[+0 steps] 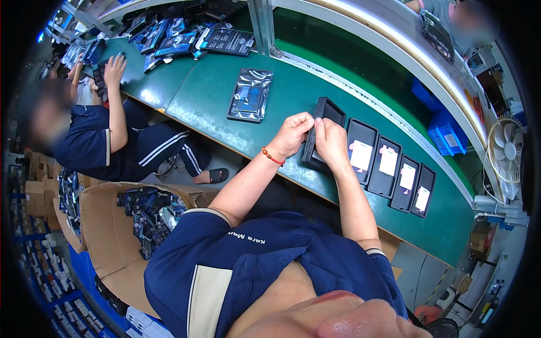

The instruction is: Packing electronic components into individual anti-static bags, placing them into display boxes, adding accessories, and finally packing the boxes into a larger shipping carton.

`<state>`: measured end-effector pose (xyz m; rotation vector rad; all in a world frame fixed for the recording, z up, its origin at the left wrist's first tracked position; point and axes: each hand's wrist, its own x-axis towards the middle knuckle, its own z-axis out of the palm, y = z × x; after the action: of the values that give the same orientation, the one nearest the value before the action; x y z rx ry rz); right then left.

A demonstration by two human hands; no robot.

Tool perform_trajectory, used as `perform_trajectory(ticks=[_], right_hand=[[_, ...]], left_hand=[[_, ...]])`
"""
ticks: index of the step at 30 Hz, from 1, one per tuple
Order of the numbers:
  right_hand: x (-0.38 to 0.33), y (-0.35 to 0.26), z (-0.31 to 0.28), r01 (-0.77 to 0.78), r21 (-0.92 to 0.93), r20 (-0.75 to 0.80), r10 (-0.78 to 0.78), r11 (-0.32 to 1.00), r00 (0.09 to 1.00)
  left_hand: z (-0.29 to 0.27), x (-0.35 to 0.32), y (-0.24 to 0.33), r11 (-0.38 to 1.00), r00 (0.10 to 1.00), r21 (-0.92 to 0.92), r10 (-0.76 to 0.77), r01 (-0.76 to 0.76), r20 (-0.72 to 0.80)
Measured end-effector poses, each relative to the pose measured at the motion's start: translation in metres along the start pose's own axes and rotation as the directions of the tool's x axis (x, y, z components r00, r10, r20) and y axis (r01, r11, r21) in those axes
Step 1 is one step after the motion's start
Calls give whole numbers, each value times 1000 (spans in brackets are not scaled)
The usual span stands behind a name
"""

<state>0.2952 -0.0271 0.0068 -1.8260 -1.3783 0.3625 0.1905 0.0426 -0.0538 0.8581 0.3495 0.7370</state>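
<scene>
At ten o'clock a co-worker's hand [115,67] lay on a dark pack among a heap of blue packs [169,36]. Below, at eight o'clock, a carton [110,236] held many more packs, so I judged plenty of work remained.

Near the middle, one silver pouch [249,94] lay alone on the green bench [214,84], untouched.

Just right of centre my left hand [291,135] was closed, fingertips pinching the top edge of a black tray [324,121], which stood tilted on the bench. My right hand [332,142] was pressed against the tray's face, fingers curled around its edge; both hands gripped it together.

Toward three o'clock four black trays [391,172] lay flat in a row, each showing a white label. I took those as finished, with the held tray fifth and not yet laid down.
</scene>
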Motion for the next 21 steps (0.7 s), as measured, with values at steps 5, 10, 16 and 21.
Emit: perform_trajectory(ticks=[5,10,16,21], right_hand=[[-3,1,-4,-30,49,-47,32,998,998],[0,-3,-9,-64,-6,-40,64,998,997],[8,13,-26,-91,-114,126,105,989,986],[0,35,-18,-152,-325,131,204,933,970]], left_hand=[[1,2,3,1000,1000,-13,-21,21,-13],[-8,-2,7,996,997,65,-51,55,-61],[-36,-3,35,999,996,-9,42,-42,-76],[-37,-8,37,1000,999,5,14,-14,-36]])
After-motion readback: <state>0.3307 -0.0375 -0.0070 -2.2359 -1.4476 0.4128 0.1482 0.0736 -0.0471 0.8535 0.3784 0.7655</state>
